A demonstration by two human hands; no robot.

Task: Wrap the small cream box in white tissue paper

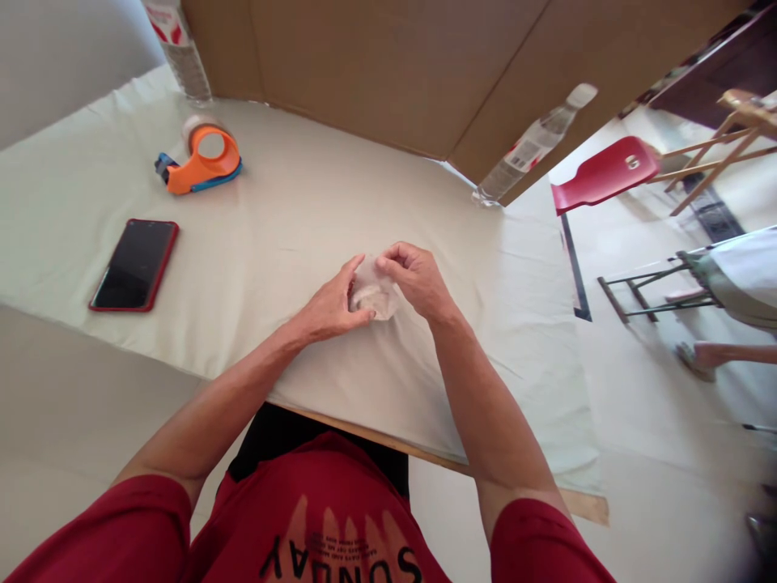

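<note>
A small clear plastic wrapper or bag (375, 293) lies between my hands above the cloth near the table's front edge; whether anything is inside it I cannot make out. My left hand (333, 306) grips its left side, thumb at the bottom and fingers behind. With thumb and index finger pinched together, my right hand (413, 275) holds the upper right edge of the same plastic.
A red-cased phone (134, 265) and an orange tape dispenser (206, 162) lie to the left. Water bottles (534, 146) stand against a cardboard panel (376, 65) at the back. Beyond the cloth-covered table (273, 210), a red chair (607, 174) and a seated person's leg (728, 354) appear at right.
</note>
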